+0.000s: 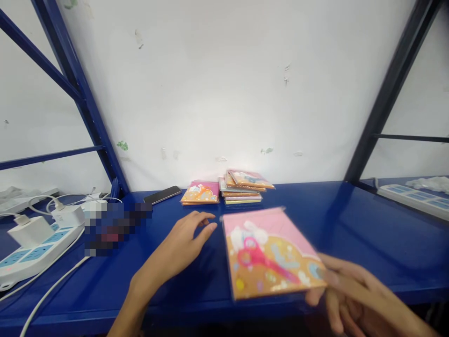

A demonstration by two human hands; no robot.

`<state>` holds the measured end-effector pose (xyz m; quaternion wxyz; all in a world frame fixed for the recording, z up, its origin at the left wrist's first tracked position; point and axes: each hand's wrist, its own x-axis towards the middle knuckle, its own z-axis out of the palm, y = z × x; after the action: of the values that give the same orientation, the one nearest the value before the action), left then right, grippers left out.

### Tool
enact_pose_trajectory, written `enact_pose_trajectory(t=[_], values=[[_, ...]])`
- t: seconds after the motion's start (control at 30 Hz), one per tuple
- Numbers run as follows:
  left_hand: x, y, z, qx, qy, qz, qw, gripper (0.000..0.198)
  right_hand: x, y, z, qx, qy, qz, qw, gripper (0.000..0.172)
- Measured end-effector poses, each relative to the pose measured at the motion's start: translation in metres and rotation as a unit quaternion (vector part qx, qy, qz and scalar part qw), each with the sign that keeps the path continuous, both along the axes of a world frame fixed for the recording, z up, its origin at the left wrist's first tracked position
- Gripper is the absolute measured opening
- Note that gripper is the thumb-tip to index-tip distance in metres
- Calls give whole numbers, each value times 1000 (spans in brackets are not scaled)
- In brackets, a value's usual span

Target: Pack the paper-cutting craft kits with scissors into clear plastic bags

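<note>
We had the packet [268,255] right of lower centre, near-square, lower-right corner pinched in the fingers of our right hand [354,292]; our left hand [189,236], fingers loosely parted, hung just left of it.

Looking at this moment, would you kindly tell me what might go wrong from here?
The right hand pinches the flat, glossy pink-and-orange packet near one corner, so it might slip or tilt. The taller stack of thin, multicoloured packets has its top ones jutting out rightward, so a bump could topple them.
</note>
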<state>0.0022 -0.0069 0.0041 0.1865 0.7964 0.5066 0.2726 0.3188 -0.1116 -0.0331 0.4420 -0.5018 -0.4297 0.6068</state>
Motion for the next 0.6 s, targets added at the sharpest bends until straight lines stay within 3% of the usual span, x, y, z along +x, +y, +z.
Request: enact_pose_trajectory(t=[0.1, 0.2, 0.27, 0.37, 0.43, 0.6], values=[[-9, 1, 6, 6, 12, 32, 999, 38, 18, 37, 35, 102, -30, -58, 993, 47], [-13, 1, 5, -4, 24, 37, 999, 36, 31, 99, 65, 205, -71, -78, 973, 33], [-13, 0, 2, -1, 36, 33, 999, 35, 35, 149, 75, 232, -198, -65, 950, 33], [-14, 0, -2, -6, 53, 22, 998, 35, 33, 211, 71, 217, -289, -49, 931, 29], [-15, 0, -5, -18, 63, 14, 998, 35, 30, 237, 58, 212, -346, -64, 912, 22], [-20, 1, -6, -33, 72, 10, 997, 35, 23, 253, 28, 227, -397, -67, 887, 56]])
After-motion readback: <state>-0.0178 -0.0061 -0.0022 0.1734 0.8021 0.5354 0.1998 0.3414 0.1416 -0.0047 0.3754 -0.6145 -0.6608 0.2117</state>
